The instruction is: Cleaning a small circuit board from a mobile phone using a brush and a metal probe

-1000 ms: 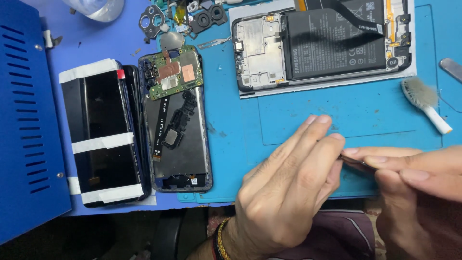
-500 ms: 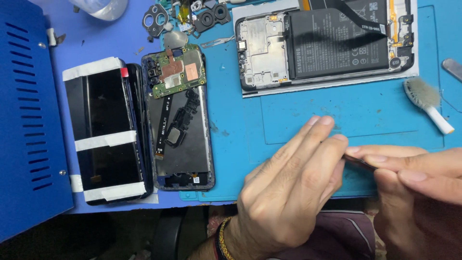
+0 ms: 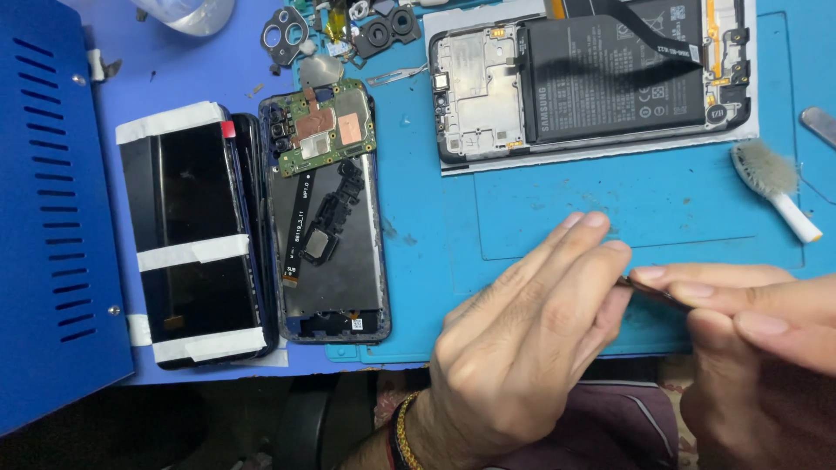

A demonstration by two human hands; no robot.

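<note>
My left hand rests at the near edge of the blue work mat, fingers stretched toward the right. My right hand pinches thin dark tweezers, whose tip meets my left fingertips; whether anything sits between them is too small to see. Left of my hands lies an opened phone frame with a green circuit board on its upper part. A black screen panel with white tape strips lies beside it. A second opened phone with a black battery lies at the far side.
A blue metal box with vent slots stands at the left. A small white-handled brush lies at the right. Camera bezels and several small loose parts are scattered at the far edge, beside a clear plastic piece.
The view has shifted slightly, so the phones sit a little further right. Both hands stay joined at the tweezers with almost no movement.
</note>
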